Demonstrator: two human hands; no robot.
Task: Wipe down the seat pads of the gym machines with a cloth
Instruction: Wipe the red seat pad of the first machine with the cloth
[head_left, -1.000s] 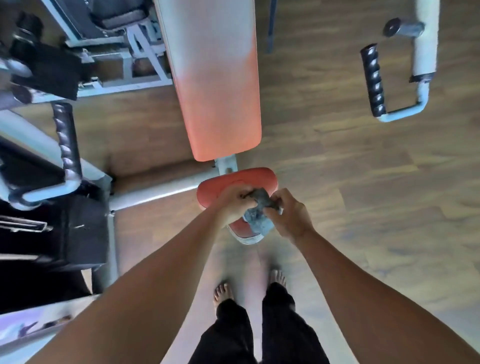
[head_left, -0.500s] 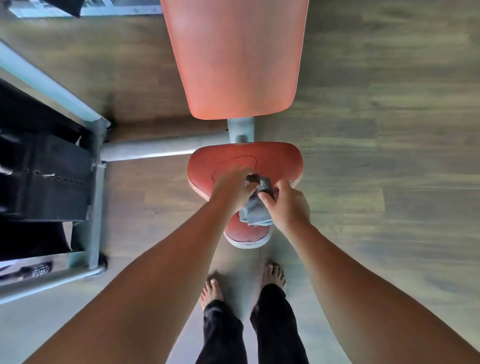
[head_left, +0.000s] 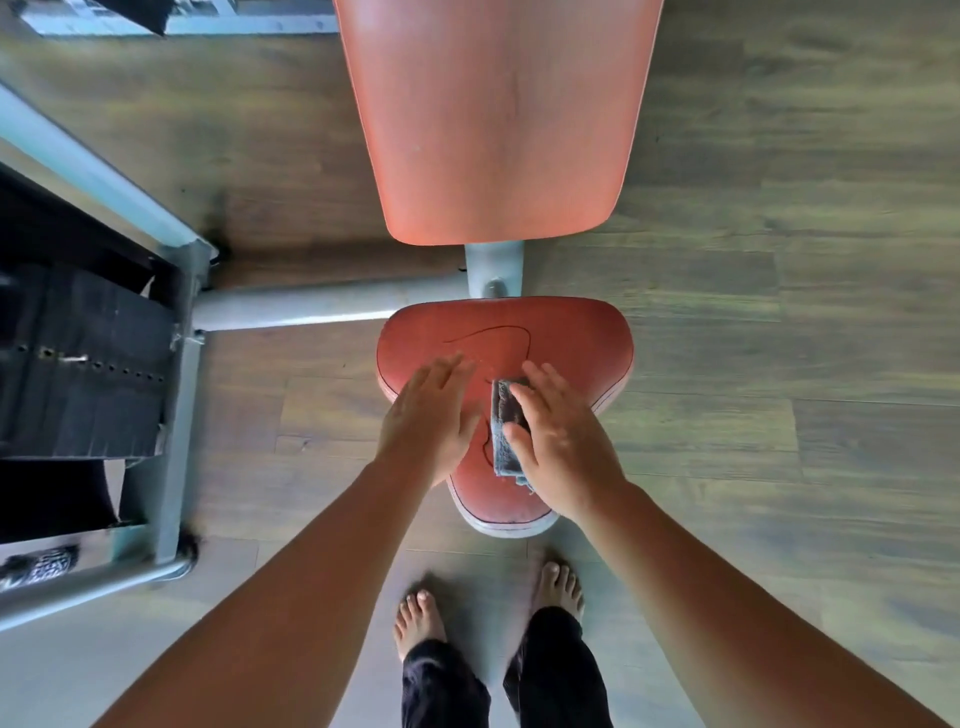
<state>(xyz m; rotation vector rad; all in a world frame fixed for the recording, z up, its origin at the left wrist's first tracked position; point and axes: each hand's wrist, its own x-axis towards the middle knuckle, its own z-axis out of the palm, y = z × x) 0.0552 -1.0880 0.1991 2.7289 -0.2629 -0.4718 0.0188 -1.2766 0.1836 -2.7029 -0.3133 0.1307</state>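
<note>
On the red seat pad (head_left: 524, 332), 6 o'clock of the back pad (head_left: 498, 119), a folded grey-blue cloth (head_left: 505, 415) with frayed edges lies under the right hand (head_left: 563, 447), fingers straight, pressing. Left hand (head_left: 428, 415) at cloth's 9 o'clock, fingers flat, slightly spread. Cloth's right half hidden.

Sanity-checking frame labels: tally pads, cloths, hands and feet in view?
Red pads: 2 (seat pad, back pad)
Cloth: 1 (cloth)
Hands: 2 (left hand, right hand)
Bare feet: 2 (left foot, right foot)
Total: 7
</note>
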